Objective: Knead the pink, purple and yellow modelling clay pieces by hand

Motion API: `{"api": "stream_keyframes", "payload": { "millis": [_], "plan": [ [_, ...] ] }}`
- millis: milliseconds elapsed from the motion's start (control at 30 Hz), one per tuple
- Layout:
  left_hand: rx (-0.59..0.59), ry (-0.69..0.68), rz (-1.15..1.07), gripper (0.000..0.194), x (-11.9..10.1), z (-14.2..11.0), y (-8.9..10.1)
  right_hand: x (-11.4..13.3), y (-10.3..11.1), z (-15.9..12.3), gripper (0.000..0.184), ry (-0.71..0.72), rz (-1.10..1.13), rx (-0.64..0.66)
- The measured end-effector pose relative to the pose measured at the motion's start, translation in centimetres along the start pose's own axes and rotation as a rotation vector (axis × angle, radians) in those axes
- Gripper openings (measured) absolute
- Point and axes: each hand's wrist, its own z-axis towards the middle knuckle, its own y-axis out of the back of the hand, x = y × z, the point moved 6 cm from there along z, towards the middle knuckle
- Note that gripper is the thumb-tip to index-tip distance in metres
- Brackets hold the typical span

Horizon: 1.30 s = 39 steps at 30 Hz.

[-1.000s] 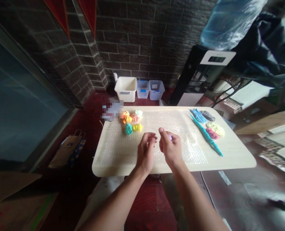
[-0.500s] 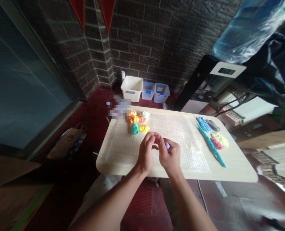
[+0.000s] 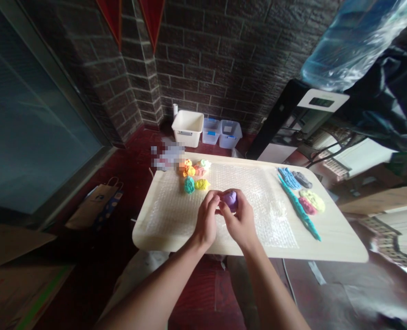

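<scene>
A purple lump of modelling clay (image 3: 230, 200) is between my two hands, above the bubble wrap (image 3: 175, 215) on the pale table. My right hand (image 3: 239, 217) curls around it, the thumb pressing near its lower edge. From the left, my left hand (image 3: 206, 217) has bent fingers and thumb at the lump's side; its far fingertips are partly hidden. Beyond my left hand lie yellow clay (image 3: 202, 184) and teal-green clay (image 3: 189, 185). Behind them are orange clay (image 3: 188, 170), salmon clay (image 3: 200, 171) and pale mint clay (image 3: 205, 163).
On the table's right (image 3: 341, 238) lie a long turquoise clay roll (image 3: 299, 208), blue clay (image 3: 289, 178), grey clay (image 3: 302, 179), pink clay (image 3: 307, 206) and pale yellow clay (image 3: 312, 200). A white basket (image 3: 187, 130) and clear bins (image 3: 230, 135) stand on the floor by the wall.
The purple clay has come into fuller view between my hands, where before mostly one small part showed by the right fingers. My right fingers have opened around it.
</scene>
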Motion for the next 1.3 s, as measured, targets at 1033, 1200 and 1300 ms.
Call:
{"api": "stream_keyframes", "payload": {
  "millis": [1033, 1200, 1300],
  "plan": [
    [-0.051, -0.128, 0.561, 0.052, -0.4, 0.7, 1.8, -5.3, 2.1, 1.5, 0.02, -0.34, 0.699, -0.227],
    [-0.029, -0.206, 0.638, 0.051, -1.8, 0.6, 0.3, -5.5, 1.3, 1.2, 0.021, -0.338, 0.659, -0.159],
    [0.013, -0.24, 0.656, 0.049, -2.4, 0.6, -0.6, -5.6, 0.9, 1.2, 0.02, -0.345, 0.642, -0.118]
  ]
}}
